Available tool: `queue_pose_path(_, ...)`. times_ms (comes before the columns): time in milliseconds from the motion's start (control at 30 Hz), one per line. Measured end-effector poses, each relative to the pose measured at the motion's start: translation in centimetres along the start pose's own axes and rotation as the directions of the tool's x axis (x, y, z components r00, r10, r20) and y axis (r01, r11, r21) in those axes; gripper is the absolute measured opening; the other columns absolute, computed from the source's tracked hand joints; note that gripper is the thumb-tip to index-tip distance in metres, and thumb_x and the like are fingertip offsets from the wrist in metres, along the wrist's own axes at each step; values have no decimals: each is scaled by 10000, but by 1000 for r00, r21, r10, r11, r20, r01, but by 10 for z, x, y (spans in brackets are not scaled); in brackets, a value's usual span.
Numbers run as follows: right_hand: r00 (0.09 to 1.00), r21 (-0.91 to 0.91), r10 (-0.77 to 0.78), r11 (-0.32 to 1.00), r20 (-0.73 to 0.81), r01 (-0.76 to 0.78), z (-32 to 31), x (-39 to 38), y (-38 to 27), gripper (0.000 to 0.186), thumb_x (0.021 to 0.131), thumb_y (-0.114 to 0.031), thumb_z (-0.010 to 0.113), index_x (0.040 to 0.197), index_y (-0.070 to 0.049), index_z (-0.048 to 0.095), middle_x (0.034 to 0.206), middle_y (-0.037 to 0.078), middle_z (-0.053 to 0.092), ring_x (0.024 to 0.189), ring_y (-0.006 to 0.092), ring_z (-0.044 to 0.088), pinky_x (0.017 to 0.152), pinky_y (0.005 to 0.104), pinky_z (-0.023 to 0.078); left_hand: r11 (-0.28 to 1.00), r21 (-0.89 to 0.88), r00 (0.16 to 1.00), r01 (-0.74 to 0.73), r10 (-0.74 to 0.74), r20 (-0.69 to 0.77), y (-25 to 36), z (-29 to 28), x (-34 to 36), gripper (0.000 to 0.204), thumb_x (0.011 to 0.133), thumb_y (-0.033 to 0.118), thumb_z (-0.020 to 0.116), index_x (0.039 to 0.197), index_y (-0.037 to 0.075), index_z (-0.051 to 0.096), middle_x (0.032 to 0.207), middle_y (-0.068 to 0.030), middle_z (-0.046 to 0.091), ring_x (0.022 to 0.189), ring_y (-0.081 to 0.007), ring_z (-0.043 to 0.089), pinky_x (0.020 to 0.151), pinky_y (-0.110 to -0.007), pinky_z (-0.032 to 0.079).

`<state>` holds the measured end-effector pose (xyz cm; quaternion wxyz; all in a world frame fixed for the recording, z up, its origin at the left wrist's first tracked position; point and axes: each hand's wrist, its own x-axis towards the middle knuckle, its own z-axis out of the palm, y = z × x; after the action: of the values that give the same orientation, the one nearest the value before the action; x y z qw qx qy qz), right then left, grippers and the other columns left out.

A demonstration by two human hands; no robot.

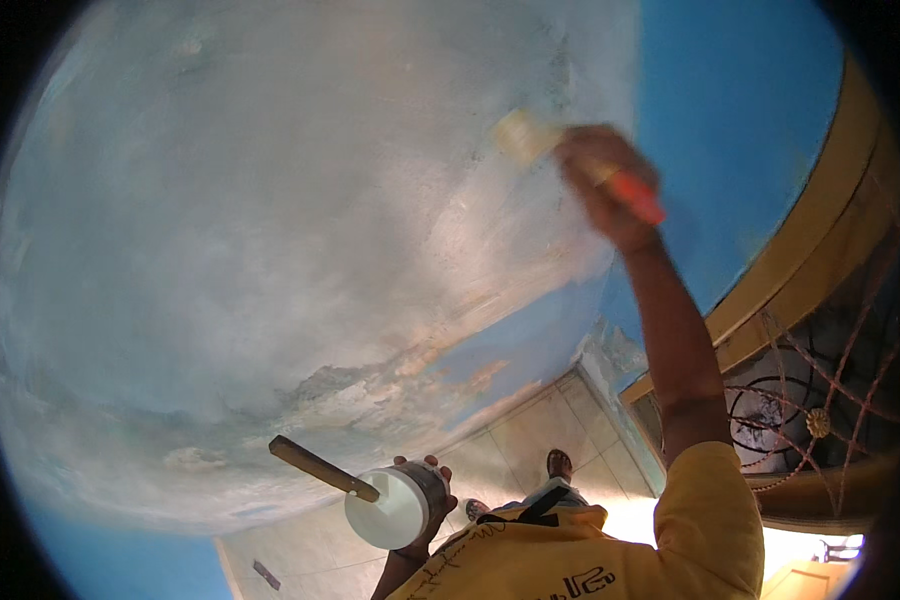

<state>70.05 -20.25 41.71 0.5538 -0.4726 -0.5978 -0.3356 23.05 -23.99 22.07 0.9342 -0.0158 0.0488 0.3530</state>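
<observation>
Paint could drip: right hand (pixel 605 185) grasps a brush (pixel 530 135) against the wall (pixel 270 200); left hand (pixel 425 500) holds a tilted tub (pixel 390 508).

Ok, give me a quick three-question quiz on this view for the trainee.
1. True or false: the right hand holds a brush against the wall.
2. What does the left hand hold? A) a roller B) a white tub C) a rag
3. Fill in: a brown ___ sticks out of the tub.

Key
1. True; the brush has a red handle and pale bristles on the whitish patch.
2. B
3. stick; what kind of tool it is cannot be told.
</observation>
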Motion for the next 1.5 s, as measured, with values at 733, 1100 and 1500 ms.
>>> queue_pose_path(733, 914, -322, -405, 869, -27, 376, -42, 92, 48, 180, 863, -82, 744, 1037, -60, 705, 1060, 107, 703, 990, 239, 684, 891, 352, 563, 996, -63, 994, -67, 61, -89, -4, -7, -4, 488, 952, 413, 594, 1409, 271, 496, 1453, -177, 423, 1318, -397, 415, 878, -695, 478)
queue_pose_path(1100, 784, 188, -92, 982, 614, -33, 3, -104, 5, 305, 703, -37, 805, 961, -149, 688, 1093, 55, 680, 1099, 272, 631, 961, 400, 523, 987, -138, 992, -85, 72, -100, -11, 5, 4, 450, 941, 466, 575, 1345, 268, 572, 1425, -178, 457, 1307, -399, 423, 854, -698, 470)
queue_pose_path(1500, 818, -122, -563, 809, 119, 575, 0, 156, 4, 242, 767, -58, 801, 960, -92, 659, 954, 82, 692, 883, 259, 687, 752, 360, 588, 975, -195, 993, -104, 92, -70, -23, 4, 4, 443, 947, 484, 568, 1340, 278, 580, 1399, -182, 464, 1332, -411, 409, 865, -590, 472)
